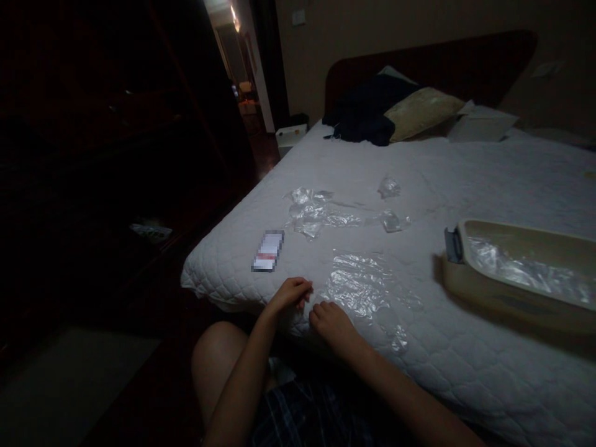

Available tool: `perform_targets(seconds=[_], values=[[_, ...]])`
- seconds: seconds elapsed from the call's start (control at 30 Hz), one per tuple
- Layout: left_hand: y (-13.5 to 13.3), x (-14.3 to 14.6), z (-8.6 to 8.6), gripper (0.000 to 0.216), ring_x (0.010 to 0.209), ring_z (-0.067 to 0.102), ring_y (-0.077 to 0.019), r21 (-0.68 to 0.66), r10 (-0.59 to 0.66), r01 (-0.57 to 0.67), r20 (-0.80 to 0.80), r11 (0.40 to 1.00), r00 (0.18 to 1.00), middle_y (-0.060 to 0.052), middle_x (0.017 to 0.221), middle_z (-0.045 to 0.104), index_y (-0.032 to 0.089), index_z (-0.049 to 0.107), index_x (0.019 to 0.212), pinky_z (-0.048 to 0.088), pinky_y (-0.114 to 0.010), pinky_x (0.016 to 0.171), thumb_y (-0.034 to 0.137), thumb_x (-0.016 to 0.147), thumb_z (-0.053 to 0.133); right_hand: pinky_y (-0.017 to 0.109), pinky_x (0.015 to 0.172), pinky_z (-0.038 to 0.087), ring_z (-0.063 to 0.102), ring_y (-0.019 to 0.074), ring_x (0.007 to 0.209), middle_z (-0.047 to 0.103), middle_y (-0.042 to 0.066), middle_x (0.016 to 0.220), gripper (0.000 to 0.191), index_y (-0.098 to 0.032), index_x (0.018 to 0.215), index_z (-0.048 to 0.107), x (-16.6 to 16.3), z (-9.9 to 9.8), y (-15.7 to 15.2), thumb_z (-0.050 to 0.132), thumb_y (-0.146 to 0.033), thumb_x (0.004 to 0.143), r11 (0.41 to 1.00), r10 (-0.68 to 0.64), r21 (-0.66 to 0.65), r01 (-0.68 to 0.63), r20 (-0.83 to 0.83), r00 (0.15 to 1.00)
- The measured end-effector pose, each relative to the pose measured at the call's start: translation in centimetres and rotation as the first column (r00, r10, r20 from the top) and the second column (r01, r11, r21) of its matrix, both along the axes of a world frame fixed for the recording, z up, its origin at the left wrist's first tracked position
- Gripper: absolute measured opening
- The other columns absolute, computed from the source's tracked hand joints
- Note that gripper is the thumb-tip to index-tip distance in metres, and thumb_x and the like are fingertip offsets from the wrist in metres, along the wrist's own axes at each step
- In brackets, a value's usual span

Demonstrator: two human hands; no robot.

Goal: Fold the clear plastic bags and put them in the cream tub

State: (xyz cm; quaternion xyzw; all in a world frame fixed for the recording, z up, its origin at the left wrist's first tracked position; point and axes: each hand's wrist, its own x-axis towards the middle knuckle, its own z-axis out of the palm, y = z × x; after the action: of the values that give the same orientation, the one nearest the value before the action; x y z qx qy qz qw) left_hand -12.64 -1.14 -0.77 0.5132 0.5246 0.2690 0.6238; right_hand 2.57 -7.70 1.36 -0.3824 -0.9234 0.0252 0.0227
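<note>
My left hand is at the near edge of the bed with its fingers bent and pinched together. Just to the right, my right hand faces it, knuckles up and fingers curled under. Anything between the fingers of either hand is too small or hidden to make out. A crinkled clear plastic bag lies flat just beyond my right hand. More crumpled clear plastic bags are spread farther back. A phone with a blurred-out screen rests beyond my left hand.
A long pale plastic bin holding shiny clear plastic sits at the right on the white quilted bed. A patterned pillow and dark cloth lie by the headboard. The dark floor is at the left.
</note>
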Motion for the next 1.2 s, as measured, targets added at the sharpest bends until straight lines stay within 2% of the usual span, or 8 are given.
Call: perform_targets(seconds=[0.2,0.47,0.63,0.77,0.93,1.1,1.2], values=[[0.1,0.1,0.2,0.035,0.034,0.044,-0.0053,-0.005,0.015,-0.015,-0.002,1.0,1.0,0.001,0.055,0.055,0.012,0.053,0.071,0.032,-0.019,0.035,0.047,0.071,0.051,0.029,0.073,0.036,0.053,0.0194,0.084,0.06,0.01,0.09,0.018,-0.014,0.093,0.058,0.8,1.4,0.2,0.046,-0.012,0.081,0.992,-0.077,-0.102,0.072,-0.05,0.996],[0.4,1.1,1.8,0.031,0.036,0.044,-0.0052,0.032,0.03,-0.031,0.022,0.999,0.999,0.001,0.058,0.055,0.012,0.051,0.07,0.035,-0.019,0.036,0.044,0.07,0.052,0.025,0.071,0.036,0.053,0.0159,0.079,0.06,0.007,0.087,0.018,-0.015,0.088,0.058,1.7,2.1,0.7,0.041,-0.017,0.084,0.966,-0.227,-0.168,0.196,-0.185,0.956],[0.8,1.4,1.8,0.03,0.037,0.043,-0.0044,0.032,0.057,-0.058,0.047,0.998,0.997,0.001,0.06,0.055,0.013,0.051,0.07,0.035,-0.019,0.037,0.042,0.071,0.053,0.03,0.072,0.038,0.054,0.0202,0.082,0.06,0.009,0.088,0.015,-0.013,0.089,0.058,1.5,2.2,0.4,0.046,-0.019,0.082,0.979,-0.187,-0.11,0.173,-0.129,0.974],[0.8,1.2,1.3,0.03,0.037,0.043,-0.0042,0.014,0.061,-0.062,0.06,0.998,0.996,0.001,0.06,0.054,0.013,0.051,0.071,0.034,-0.018,0.037,0.042,0.072,0.053,0.033,0.072,0.039,0.053,0.0236,0.085,0.06,0.013,0.089,0.015,-0.013,0.089,0.059,0.5,1.3,0.2,0.047,-0.01,0.08,0.986,-0.154,-0.065,0.151,-0.035,0.988],[0.6,0.9,1.2,0.031,0.037,0.044,-0.0047,0.013,0.054,-0.056,0.087,0.998,0.995,0.001,0.06,0.054,0.013,0.051,0.072,0.035,-0.019,0.038,0.043,0.071,0.054,0.034,0.072,0.038,0.054,0.0237,0.084,0.06,0.012,0.086,0.016,-0.013,0.088,0.059,0.1,1.0,-0.2,0.046,-0.01,0.08,0.987,-0.15,-0.055,0.148,-0.035,0.988],[0.3,0.9,1.9,0.03,0.038,0.043,-0.0047,0.033,0.018,-0.021,0.089,0.999,0.996,0.002,0.059,0.052,0.013,0.052,0.075,0.035,-0.019,0.039,0.041,0.067,0.058,0.028,0.072,0.038,0.055,0.0178,0.079,0.061,0.008,0.083,0.017,-0.015,0.084,0.059,1.3,2.3,0.0,0.043,-0.015,0.082,0.963,-0.241,-0.167,0.209,-0.196,0.951],[0.0,0.9,2.3,0.032,0.04,0.042,-0.0048,0.061,-0.014,0.009,0.076,0.998,0.997,0.003,0.058,0.051,0.013,0.055,0.084,0.033,-0.019,0.042,0.04,0.067,0.06,0.026,0.072,0.039,0.056,0.0159,0.079,0.062,0.007,0.083,0.021,-0.016,0.085,0.06,2.4,3.2,0.5,0.039,-0.018,0.084,0.931,-0.323,-0.291,0.219,-0.383,0.865]])
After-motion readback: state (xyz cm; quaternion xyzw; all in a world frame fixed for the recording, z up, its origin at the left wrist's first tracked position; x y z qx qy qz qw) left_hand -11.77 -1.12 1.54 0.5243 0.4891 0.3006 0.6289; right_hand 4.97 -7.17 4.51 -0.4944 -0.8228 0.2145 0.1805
